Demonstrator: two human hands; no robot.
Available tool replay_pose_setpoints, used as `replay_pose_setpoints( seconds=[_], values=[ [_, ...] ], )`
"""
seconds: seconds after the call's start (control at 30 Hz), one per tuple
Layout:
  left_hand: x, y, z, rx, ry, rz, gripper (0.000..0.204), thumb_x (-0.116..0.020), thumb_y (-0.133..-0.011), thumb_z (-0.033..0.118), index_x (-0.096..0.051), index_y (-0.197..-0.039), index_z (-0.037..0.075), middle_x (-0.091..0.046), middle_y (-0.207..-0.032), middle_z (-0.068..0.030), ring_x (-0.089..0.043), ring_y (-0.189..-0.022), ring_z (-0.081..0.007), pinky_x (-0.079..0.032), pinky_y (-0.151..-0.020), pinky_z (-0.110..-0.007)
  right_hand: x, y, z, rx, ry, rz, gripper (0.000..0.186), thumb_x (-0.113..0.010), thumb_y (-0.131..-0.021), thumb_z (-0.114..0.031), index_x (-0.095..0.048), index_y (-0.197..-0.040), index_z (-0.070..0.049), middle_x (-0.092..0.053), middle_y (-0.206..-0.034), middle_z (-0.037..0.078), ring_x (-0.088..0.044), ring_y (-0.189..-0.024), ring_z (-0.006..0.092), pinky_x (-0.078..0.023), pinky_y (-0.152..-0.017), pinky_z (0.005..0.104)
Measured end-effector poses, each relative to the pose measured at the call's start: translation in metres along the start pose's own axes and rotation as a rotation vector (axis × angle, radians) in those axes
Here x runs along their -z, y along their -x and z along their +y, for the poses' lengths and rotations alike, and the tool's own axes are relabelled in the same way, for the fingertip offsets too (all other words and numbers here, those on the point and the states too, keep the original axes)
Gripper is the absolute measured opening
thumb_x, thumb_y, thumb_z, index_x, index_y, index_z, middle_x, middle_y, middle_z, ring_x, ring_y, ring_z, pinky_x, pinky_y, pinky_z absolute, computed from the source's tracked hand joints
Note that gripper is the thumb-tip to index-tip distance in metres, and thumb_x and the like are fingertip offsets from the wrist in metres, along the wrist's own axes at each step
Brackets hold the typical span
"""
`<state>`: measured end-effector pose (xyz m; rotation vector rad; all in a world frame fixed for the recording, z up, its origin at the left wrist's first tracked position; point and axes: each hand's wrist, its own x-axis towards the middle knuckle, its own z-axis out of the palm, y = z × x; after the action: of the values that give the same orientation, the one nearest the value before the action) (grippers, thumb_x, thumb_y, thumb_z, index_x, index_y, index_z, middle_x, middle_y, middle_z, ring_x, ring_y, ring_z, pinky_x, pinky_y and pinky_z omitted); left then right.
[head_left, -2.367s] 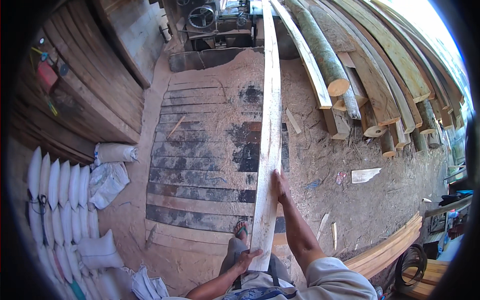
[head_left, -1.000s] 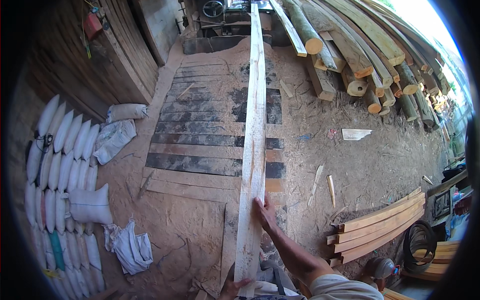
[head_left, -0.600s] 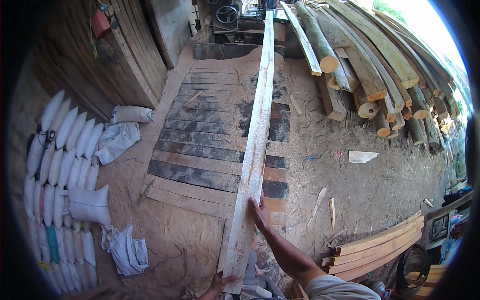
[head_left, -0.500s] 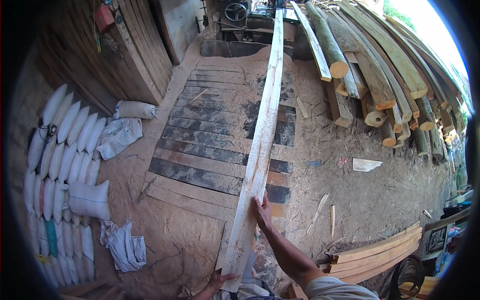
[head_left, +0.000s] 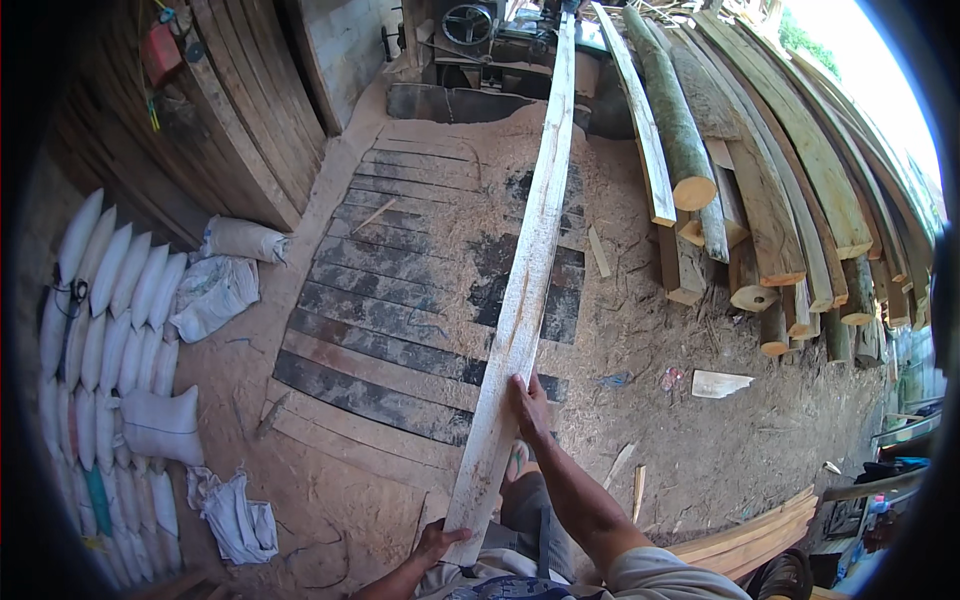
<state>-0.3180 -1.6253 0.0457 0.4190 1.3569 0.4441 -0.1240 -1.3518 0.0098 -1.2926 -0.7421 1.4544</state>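
Note:
A long, pale sawn plank (head_left: 528, 270) runs from my body to the machine at the far side. My left hand (head_left: 438, 544) is closed round the left edge of its near end, thumb on top. Farther up, my right hand (head_left: 533, 408) grips the right edge, its thumb over the upper face and its other fingers partly hidden. The plank's far end meets the saw-like machine (head_left: 500, 75), where a dark shape, too small to make out, touches it. Below my right forearm a sandalled foot (head_left: 517, 461) shows.
Logs and beams (head_left: 760, 200) are piled at the far right. Stacked white sacks (head_left: 115, 340) line the left, beside upright boards (head_left: 235, 100). Dusty floor planks (head_left: 380, 310) lie under the held plank. More sawn boards (head_left: 745, 540) are stacked near right; scraps litter the ground.
My view has tilted, so the floor and log pile sit lower in the picture. Both hands, still on the plank, have shifted slightly forward. The sandalled foot shows more plainly.

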Motion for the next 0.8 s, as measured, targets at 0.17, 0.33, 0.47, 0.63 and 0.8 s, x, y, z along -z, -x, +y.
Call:
replay_pose_setpoints(
  seconds=[0.17, 0.33, 0.47, 0.63, 0.8],
  values=[
    [-0.013, -0.081, 0.096, -0.029, 0.044, 0.017, 0.056, -0.076, -0.073, 0.026, -0.060, -0.116, -0.005, -0.067, -0.108, -0.0144, -0.064, -0.095, -0.0221, -0.049, -0.086, -0.033, 0.001, -0.125, -0.041, 0.040, 0.031, -0.006, 0.050, -0.053, -0.097, -0.027, -0.039, -0.142, -0.010, -0.059, -0.119, 0.003, -0.054, -0.101, 0.0121, -0.044, -0.087, 0.0267],
    [-0.033, -0.155, 0.213, -0.116, -0.023, 0.071, 0.059, -0.078, -0.072, 0.029, -0.060, -0.118, -0.005, -0.066, -0.111, -0.0149, -0.064, -0.097, -0.0229, -0.048, -0.089, -0.033, -0.009, -0.253, -0.099, 0.025, 0.073, 0.039, 0.050, -0.053, -0.097, -0.025, -0.038, -0.143, -0.010, -0.055, -0.126, 0.005, -0.051, -0.109, 0.0140, -0.041, -0.094, 0.0285],
    [-0.051, -0.207, 0.331, 0.006, 0.026, -0.003, 0.062, -0.076, -0.071, 0.028, -0.057, -0.122, -0.004, -0.065, -0.111, -0.0142, -0.062, -0.100, -0.0233, -0.046, -0.090, -0.034, -0.010, -0.363, -0.146, 0.064, 0.053, -0.007, 0.054, -0.054, -0.097, -0.026, -0.035, -0.145, -0.011, -0.054, -0.129, 0.006, -0.051, -0.111, 0.0141, -0.040, -0.095, 0.0278],
    [-0.073, -0.291, 0.450, -0.030, 0.056, -0.002, 0.059, -0.075, -0.071, 0.026, -0.058, -0.120, -0.003, -0.066, -0.107, -0.0128, -0.062, -0.097, -0.0231, -0.046, -0.088, -0.033, -0.003, -0.515, -0.189, 0.079, 0.066, -0.025, 0.053, -0.053, -0.097, -0.026, -0.035, -0.145, -0.009, -0.053, -0.130, 0.005, -0.050, -0.111, 0.0130, -0.039, -0.097, 0.0265],
    [-0.092, -0.412, 0.565, -0.102, -0.024, 0.021, 0.055, -0.076, -0.071, 0.030, -0.064, -0.112, -0.004, -0.068, -0.106, -0.0128, -0.065, -0.094, -0.0224, -0.049, -0.084, -0.033, 0.001, -0.667, -0.240, 0.074, 0.039, 0.002, 0.054, -0.054, -0.097, -0.025, -0.035, -0.145, -0.008, -0.053, -0.131, 0.006, -0.049, -0.113, 0.0135, -0.037, -0.098, 0.0270]
  ],
)
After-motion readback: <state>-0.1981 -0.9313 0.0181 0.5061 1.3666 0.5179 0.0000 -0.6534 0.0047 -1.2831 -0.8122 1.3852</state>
